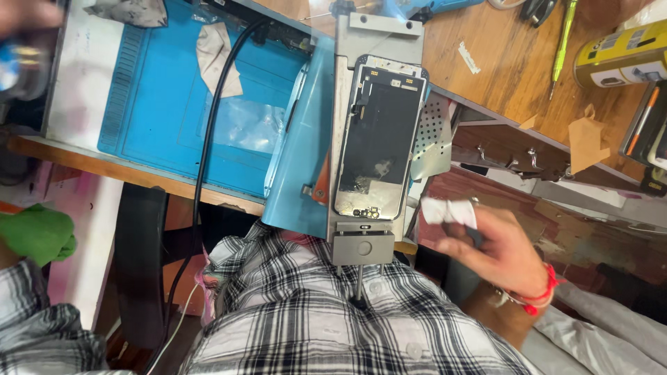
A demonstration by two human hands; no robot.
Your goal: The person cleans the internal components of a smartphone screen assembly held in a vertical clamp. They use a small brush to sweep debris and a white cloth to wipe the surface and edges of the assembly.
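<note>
Phone screen [379, 142] clamped face-down in grey holder [361, 243], residue near its bottom end (uncleaned); right hand [497, 250] at four o'clock pinches white wipe [448, 210]; left hand [24, 17], blurred at ten o'clock, grip unclear.

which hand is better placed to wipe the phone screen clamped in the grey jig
Right, probably. The right hand pinches a folded white wipe just beside the dark phone screen in the grey metal clamping jig. The left hand is blurred at the far top-left corner.

This is a phone repair workshop: a stripped phone screen [379, 139] sits clamped in a grey metal holder [365, 125] on a blue work mat [160, 97], with a screwdriver [563, 42] lying on the worn wooden bench [507, 76].
</note>
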